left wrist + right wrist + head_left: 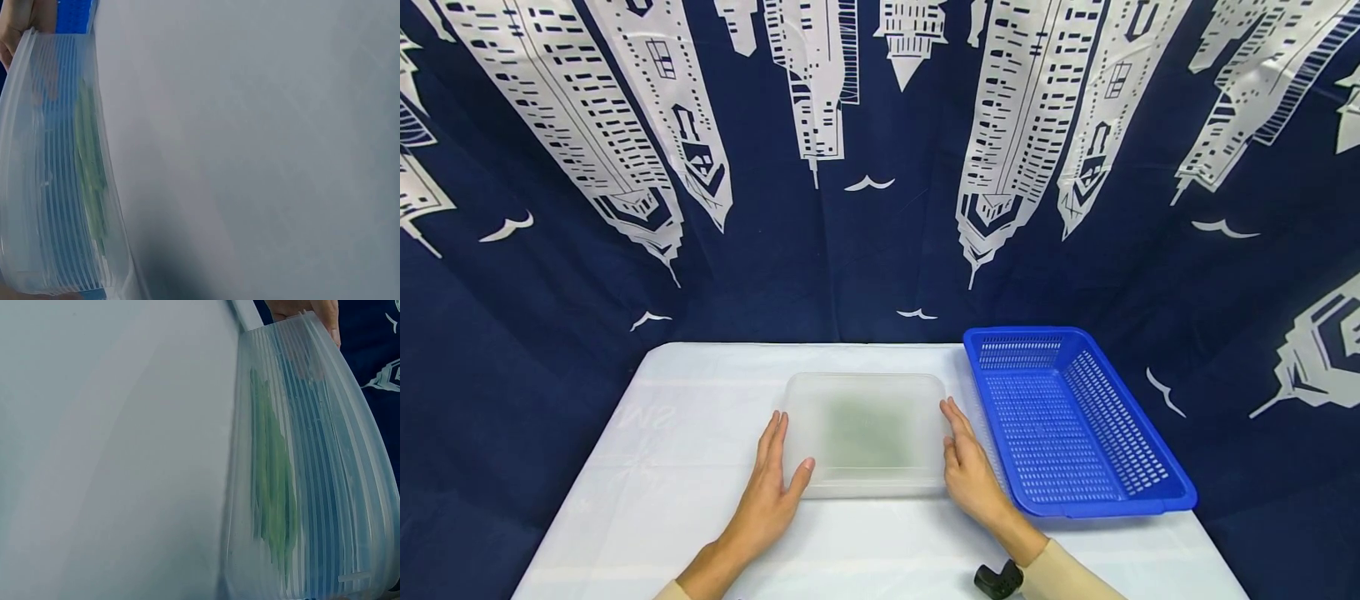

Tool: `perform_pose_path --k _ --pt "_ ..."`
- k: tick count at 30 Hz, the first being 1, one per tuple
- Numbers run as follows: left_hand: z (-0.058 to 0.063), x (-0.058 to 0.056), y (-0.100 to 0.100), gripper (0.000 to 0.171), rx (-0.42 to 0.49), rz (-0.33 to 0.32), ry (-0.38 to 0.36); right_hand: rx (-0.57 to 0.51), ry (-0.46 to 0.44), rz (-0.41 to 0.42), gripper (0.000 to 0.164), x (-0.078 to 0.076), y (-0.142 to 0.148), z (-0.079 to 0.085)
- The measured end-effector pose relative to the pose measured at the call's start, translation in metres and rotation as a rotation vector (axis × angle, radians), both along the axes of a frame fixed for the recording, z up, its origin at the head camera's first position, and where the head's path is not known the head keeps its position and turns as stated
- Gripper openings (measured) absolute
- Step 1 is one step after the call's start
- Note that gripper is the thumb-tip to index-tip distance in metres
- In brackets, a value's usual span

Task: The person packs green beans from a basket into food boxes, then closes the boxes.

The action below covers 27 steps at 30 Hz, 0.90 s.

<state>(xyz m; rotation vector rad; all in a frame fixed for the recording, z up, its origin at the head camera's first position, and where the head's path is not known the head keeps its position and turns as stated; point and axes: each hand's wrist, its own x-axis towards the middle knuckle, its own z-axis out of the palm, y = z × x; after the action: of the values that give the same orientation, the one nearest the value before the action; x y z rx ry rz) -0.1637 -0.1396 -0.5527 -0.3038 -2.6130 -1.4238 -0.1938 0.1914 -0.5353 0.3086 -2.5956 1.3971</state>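
A translucent plastic food container with a lid lies flat on the white table. Through its ribbed wall, long thin green pieces show at the bottom; under the lid they are only a blurred green patch. My left hand rests along the container's left side, fingers straight and thumb at the near left corner. On the opposite side my right hand touches the right edge with its fingers extended. In the left wrist view, the right hand appears at the container's far end.
A blue perforated plastic basket stands just right of the container, beside my right hand. A small black object is at my right wrist. Behind the white table hangs a dark blue cloth printed with white buildings and birds.
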Motion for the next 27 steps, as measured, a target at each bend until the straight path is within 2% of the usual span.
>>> perform_pose_path --k 6,13,16,22,27 --pt "0.002 -0.002 -0.008 0.074 0.032 -0.007 -0.012 0.005 0.023 -0.007 0.056 0.000 0.001 0.000" --pt "0.012 -0.007 -0.025 0.069 0.025 -0.006 -0.090 0.030 0.012 -0.013 0.056 -0.002 0.004 0.008" --pt "0.018 -0.009 -0.034 0.062 0.039 0.021 -0.124 0.046 -0.011 -0.020 0.056 -0.002 0.005 0.011" --pt "0.030 -0.018 -0.048 0.053 0.127 0.078 -0.242 0.049 -0.038 -0.040 0.056 -0.004 0.004 0.015" --pt "0.034 -0.024 -0.049 0.050 0.157 0.117 -0.291 0.058 -0.063 -0.059 0.058 -0.006 0.004 0.017"
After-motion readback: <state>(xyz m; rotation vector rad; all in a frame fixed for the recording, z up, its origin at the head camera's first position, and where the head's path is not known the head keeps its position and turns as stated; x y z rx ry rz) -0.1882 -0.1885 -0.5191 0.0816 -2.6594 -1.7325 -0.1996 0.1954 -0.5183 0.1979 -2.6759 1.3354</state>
